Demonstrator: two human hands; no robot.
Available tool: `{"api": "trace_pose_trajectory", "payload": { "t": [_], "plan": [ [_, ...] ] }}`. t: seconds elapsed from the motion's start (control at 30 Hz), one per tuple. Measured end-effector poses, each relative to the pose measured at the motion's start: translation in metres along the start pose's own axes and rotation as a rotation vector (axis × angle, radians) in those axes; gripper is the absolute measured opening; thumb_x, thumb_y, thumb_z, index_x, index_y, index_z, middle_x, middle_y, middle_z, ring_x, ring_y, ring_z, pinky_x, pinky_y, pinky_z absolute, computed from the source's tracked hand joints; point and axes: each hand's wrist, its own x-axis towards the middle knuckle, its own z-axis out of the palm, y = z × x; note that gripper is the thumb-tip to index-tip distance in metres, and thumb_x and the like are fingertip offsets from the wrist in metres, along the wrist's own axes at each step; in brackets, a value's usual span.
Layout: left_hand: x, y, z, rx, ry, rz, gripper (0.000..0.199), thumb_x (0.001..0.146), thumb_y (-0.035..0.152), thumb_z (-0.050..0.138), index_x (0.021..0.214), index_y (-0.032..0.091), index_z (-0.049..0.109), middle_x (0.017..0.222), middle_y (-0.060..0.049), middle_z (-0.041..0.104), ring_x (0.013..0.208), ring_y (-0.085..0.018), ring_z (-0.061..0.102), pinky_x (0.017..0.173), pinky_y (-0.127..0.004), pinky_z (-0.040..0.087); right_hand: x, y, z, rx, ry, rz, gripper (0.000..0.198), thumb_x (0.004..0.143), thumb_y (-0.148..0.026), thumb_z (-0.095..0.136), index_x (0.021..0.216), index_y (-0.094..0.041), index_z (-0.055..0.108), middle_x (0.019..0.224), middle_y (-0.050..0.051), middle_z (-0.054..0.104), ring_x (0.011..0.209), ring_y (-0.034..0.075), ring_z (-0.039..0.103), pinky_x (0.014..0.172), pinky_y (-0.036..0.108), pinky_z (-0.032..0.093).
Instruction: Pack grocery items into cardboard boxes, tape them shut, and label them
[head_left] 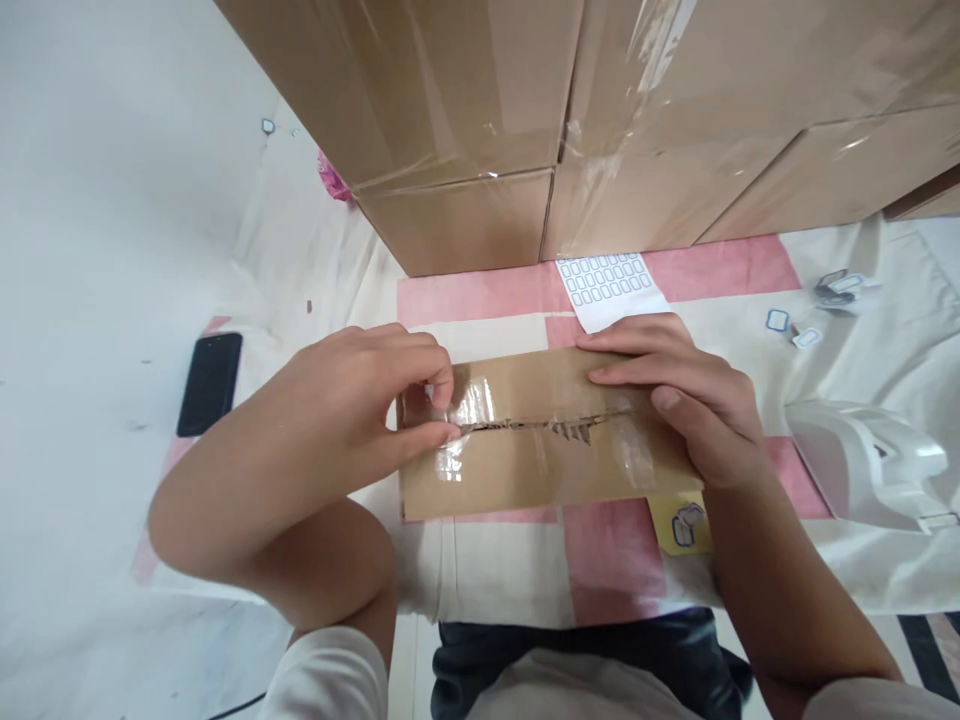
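A small brown cardboard box (517, 470) lies in front of me, with a ragged torn seam running along its top. Clear tape (471, 400) shines near the left end of that seam. My left hand (375, 395) is closed there, thumb and curled forefinger pinching at the tape close to the seam. Across the box's right end lies my right hand (686, 395), its fingers over the top face and its palm against the side, gripping the box. The underside of the box is hidden.
Large taped cartons (480, 220) stand behind. A label sheet (611, 285) lies at their base. Loose labels (778, 320) and a white plastic device (870, 460) are on the right. A yellow paper piece (679, 525) is near the front, a black phone (211, 384) at left.
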Motion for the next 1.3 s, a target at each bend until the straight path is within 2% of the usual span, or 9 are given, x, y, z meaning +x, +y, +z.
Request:
{"api": "trace_pose_trajectory", "payload": {
  "t": [0.17, 0.37, 0.5, 0.6, 0.7, 0.83, 1.0, 1.17, 1.3],
  "plan": [
    [0.006, -0.001, 0.002, -0.004, -0.007, -0.022, 0.013, 0.088, 0.035, 0.058, 0.080, 0.025, 0.056, 0.081, 0.001, 0.066, 0.078, -0.019, 0.060, 0.066, -0.030, 0.042, 0.000, 0.001, 0.001, -0.042, 0.026, -0.011, 0.034, 0.104, -0.036, 0.046, 0.120, -0.039, 0.076, 0.131, -0.002, 0.073, 0.122, 0.030, 0.063, 0.111, 0.058, 0.044],
    [0.012, -0.007, -0.001, -0.047, -0.007, -0.065, 0.011, 0.086, 0.036, 0.058, 0.080, 0.026, 0.057, 0.082, 0.002, 0.068, 0.073, -0.017, 0.061, 0.064, -0.029, 0.043, 0.001, 0.006, 0.006, -0.051, 0.046, -0.045, 0.035, 0.104, -0.036, 0.046, 0.120, -0.038, 0.076, 0.130, 0.000, 0.073, 0.119, 0.031, 0.064, 0.105, 0.058, 0.050],
    [0.005, -0.006, -0.006, -0.101, 0.027, -0.102, 0.015, 0.089, 0.041, 0.058, 0.084, 0.027, 0.060, 0.084, 0.005, 0.071, 0.071, -0.016, 0.063, 0.063, -0.027, 0.044, 0.002, 0.005, 0.008, -0.049, 0.075, -0.024, 0.035, 0.104, -0.037, 0.045, 0.118, -0.039, 0.077, 0.127, 0.001, 0.074, 0.118, 0.031, 0.065, 0.103, 0.058, 0.050],
    [-0.005, -0.001, -0.011, -0.149, 0.061, -0.097, 0.019, 0.090, 0.047, 0.061, 0.088, 0.028, 0.062, 0.092, 0.006, 0.074, 0.080, -0.017, 0.067, 0.063, -0.026, 0.046, 0.000, 0.008, 0.008, -0.052, 0.102, -0.053, 0.033, 0.103, -0.037, 0.047, 0.118, -0.039, 0.077, 0.125, 0.002, 0.074, 0.116, 0.031, 0.065, 0.102, 0.058, 0.051],
    [-0.017, 0.003, -0.016, -0.183, 0.154, -0.076, 0.023, 0.093, 0.046, 0.062, 0.085, 0.025, 0.055, 0.097, 0.006, 0.074, 0.085, -0.017, 0.066, 0.069, -0.028, 0.048, -0.001, 0.014, 0.009, -0.064, 0.099, -0.111, 0.030, 0.100, -0.038, 0.053, 0.120, -0.040, 0.076, 0.125, 0.003, 0.074, 0.113, 0.031, 0.066, 0.099, 0.057, 0.053],
    [-0.037, 0.004, -0.021, -0.205, 0.325, -0.095, 0.031, 0.091, 0.040, 0.064, 0.078, 0.025, 0.040, 0.094, 0.005, 0.072, 0.085, -0.017, 0.064, 0.073, -0.035, 0.044, -0.003, 0.019, 0.010, -0.098, 0.077, -0.165, 0.030, 0.097, -0.036, 0.055, 0.120, -0.039, 0.075, 0.126, 0.004, 0.072, 0.111, 0.032, 0.066, 0.095, 0.057, 0.054],
    [-0.046, -0.001, -0.022, -0.135, 0.207, -0.172, 0.027, 0.090, 0.050, 0.059, 0.085, 0.026, 0.050, 0.095, 0.006, 0.073, 0.084, -0.017, 0.062, 0.076, -0.033, 0.041, -0.001, 0.019, 0.012, -0.102, 0.089, -0.177, 0.031, 0.099, -0.038, 0.051, 0.117, -0.037, 0.075, 0.125, 0.005, 0.072, 0.110, 0.032, 0.065, 0.091, 0.057, 0.055],
    [-0.029, -0.011, -0.019, -0.090, 0.132, -0.202, 0.029, 0.089, 0.057, 0.063, 0.096, 0.029, 0.060, 0.098, 0.007, 0.073, 0.077, -0.015, 0.063, 0.068, -0.027, 0.042, 0.000, 0.019, 0.013, -0.111, 0.082, -0.206, 0.033, 0.101, -0.042, 0.047, 0.112, -0.035, 0.077, 0.125, 0.005, 0.071, 0.109, 0.031, 0.066, 0.091, 0.056, 0.054],
    [-0.013, -0.019, -0.013, -0.141, 0.115, -0.203, 0.022, 0.091, 0.051, 0.061, 0.093, 0.029, 0.060, 0.094, 0.005, 0.072, 0.075, -0.016, 0.064, 0.062, -0.026, 0.043, 0.000, 0.017, 0.012, -0.137, 0.060, -0.194, 0.039, 0.103, -0.048, 0.042, 0.110, -0.033, 0.077, 0.126, 0.004, 0.071, 0.111, 0.032, 0.066, 0.093, 0.057, 0.054]
  ]
}}
